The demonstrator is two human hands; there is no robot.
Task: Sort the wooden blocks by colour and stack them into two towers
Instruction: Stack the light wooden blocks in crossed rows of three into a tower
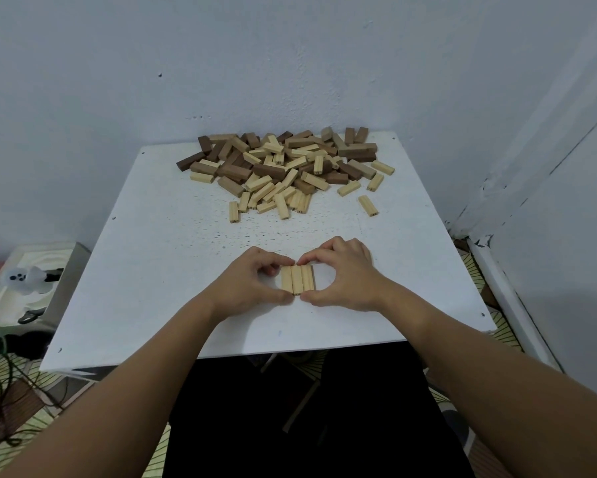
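Pinching three pale blocks (297, 279) at both ends, left hand (252, 282) and right hand (345, 274), near the table (152, 270) front edge

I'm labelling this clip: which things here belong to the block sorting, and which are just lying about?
Part of the job:
three light blocks, pinched side by side between left hand and right hand
mixed pile of blocks
white table

Just lying about:
ghost toy
scissors
green cord
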